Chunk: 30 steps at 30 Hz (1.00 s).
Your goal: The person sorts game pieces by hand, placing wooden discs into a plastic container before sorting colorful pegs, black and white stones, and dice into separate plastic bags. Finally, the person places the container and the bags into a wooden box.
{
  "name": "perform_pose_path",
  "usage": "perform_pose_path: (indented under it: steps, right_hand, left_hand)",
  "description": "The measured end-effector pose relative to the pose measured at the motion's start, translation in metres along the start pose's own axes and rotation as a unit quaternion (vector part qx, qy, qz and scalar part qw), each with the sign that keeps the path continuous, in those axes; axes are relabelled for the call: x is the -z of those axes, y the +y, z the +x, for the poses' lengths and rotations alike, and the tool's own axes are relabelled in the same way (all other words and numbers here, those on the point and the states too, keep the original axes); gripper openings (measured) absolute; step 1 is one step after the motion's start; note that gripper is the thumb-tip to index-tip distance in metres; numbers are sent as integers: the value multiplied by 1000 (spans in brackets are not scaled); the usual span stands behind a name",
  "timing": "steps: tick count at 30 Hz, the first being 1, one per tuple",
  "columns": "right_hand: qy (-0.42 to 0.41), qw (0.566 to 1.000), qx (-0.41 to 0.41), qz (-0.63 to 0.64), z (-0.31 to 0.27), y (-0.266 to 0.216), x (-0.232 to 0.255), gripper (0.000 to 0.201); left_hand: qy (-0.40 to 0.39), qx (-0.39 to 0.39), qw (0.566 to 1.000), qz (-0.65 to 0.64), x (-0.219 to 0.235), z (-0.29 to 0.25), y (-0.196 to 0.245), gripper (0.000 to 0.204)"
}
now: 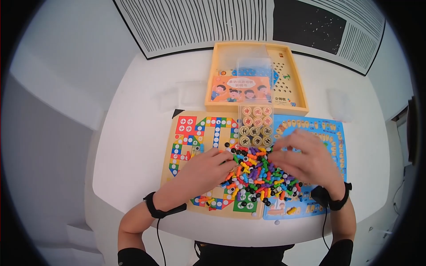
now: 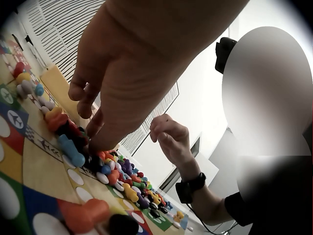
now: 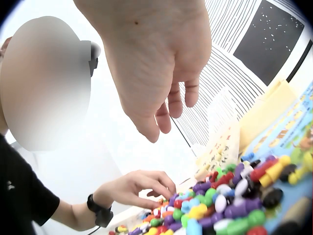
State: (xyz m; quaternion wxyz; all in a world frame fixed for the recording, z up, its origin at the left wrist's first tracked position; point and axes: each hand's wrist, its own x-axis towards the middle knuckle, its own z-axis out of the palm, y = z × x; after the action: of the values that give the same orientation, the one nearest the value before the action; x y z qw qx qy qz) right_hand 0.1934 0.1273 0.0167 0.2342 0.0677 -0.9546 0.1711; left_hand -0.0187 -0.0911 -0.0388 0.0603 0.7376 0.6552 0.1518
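Observation:
A heap of small coloured game pieces [image 1: 266,177], pegs and little balls, spreads over two printed game boards. My left hand [image 1: 206,170] reaches in at the heap's left side, with thumb and index fingertips [image 2: 98,144] down among dark pieces. I cannot tell whether they pinch one. Above the heap's right side hovers my right hand [image 1: 306,155], its fingers loosely bent and nothing visible between them. A clear plastic box [image 1: 255,88] holds rows of round wooden chess discs [image 1: 256,126] at the heap's far edge. A light blue peg [image 2: 72,150] lies beside the left thumb.
Under the heap are a beige flying-chess board [image 1: 182,166] and a blue board [image 1: 310,128]. A wooden tray [image 1: 213,75] stands behind, with an orange booklet [image 1: 226,88] in it. Clear plastic pieces [image 1: 339,104] lie at the right. A small ball [image 1: 277,222] sits near the front edge.

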Motion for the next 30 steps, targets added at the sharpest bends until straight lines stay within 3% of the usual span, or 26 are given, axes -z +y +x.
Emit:
perform_pose_path:
  steps: [3,8,11,13,14,15,16,18,19,20,21,22,24,27,28,30]
  right_hand:
    - [73,995,-39,53,18,20,-8,19]
    - [108,979,-89,150,22,30,-17,18]
    - [101,976,-81,174,20,32,-19,20]
    - [111,974,-77,180,19,31,-20,20]
    - [84,971,-103,200,19,28,-21,22]
    - [57,965,-127,220,19,25,-22,24]
    - [63,965,-130,217,21,23,-21,24]
    - [-79,921,-220,313,24,17,-19,28]
    - [-77,921,-219,312,23,16,-22,28]
    - [-92,891,-231,380,22,15,-27,29]
    - [-108,855,-241,446,21,14,-31,32]
    - [-109,856,-238,445,21,13,-33,32]
    - [-103,804,-246,531,20,11,-35,33]
    - [-83,824,-266,494,18,15,-34,31]
    - [-85,824,-267,492,18,17,-32,31]
    - [-4,894,-305,328,21,23,-26,26]
  left_hand:
    - [-24,1,1000,11,0,3,-1,26]
    - [-65,46,996,-37,11,13,0,21]
    - [-31,65,994,-83,11,16,-5,17]
    - [35,86,986,-135,15,19,-7,17]
    - [102,39,984,-140,12,20,-10,18]
    - [99,32,985,-139,12,21,-9,18]
    - [145,-7,981,-132,13,21,-8,18]
    - [190,-48,973,-124,15,23,-7,19]
    - [224,-105,966,-78,15,25,-5,21]
    - [257,-160,953,-31,16,26,-3,22]
    - [258,-160,952,-29,21,27,0,22]
    - [239,-187,953,-8,27,30,4,22]
    - [222,-213,951,14,29,33,5,23]
    - [230,-202,952,18,24,37,0,24]
    - [212,-166,963,8,24,38,-3,25]
    - [199,-127,972,-3,29,43,-9,26]
